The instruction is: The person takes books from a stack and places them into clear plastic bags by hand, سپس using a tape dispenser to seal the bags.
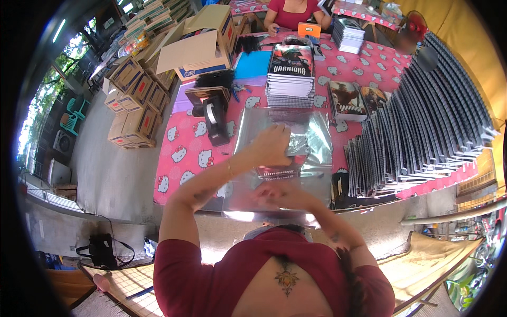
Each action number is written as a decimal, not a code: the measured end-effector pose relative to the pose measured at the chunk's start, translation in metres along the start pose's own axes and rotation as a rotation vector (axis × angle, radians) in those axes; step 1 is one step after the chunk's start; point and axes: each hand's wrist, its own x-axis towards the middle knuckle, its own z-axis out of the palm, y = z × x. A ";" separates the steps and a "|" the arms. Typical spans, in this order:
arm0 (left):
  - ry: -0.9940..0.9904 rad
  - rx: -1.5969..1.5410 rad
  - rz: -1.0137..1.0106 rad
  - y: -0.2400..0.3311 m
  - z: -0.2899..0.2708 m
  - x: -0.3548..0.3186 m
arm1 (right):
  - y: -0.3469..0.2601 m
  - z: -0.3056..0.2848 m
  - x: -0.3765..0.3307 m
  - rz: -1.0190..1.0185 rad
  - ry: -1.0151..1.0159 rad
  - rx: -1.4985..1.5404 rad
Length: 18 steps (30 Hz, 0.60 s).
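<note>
In front of me a stack of clear plastic sheets [246, 138] lies on the table, shiny with reflections. A dark-covered notebook [279, 172] is on it, with crumpled clear film about its far part. My left hand [273, 146] is curled closed over the far part of the notebook and appears to grip the film there. Nearer to me, my right hand [275, 193] hovers low over the plastic by the notebook's near edge. Motion smears its fingers, so what they hold cannot be made out. Left of the sheets stands a black tape dispenser [215, 122].
Beyond the sheets stands a notebook stack [290, 79]. Many spiral-bound notebooks [417, 116] fan along the right. An open cardboard box [203, 45] stands back left, boxes [138, 124] on the floor. Across the pink patterned tablecloth [179, 153] sits another person [294, 15].
</note>
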 end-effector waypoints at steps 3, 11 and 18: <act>0.072 -0.161 -0.094 0.017 -0.033 0.006 | 0.077 0.047 0.039 0.133 0.122 1.334; 0.524 -1.362 -0.379 -0.039 0.104 -0.119 | 0.028 -0.061 -0.042 -0.240 0.746 0.528; 0.605 -1.008 -0.230 -0.007 0.047 -0.084 | 0.036 -0.088 -0.027 -0.190 0.691 0.070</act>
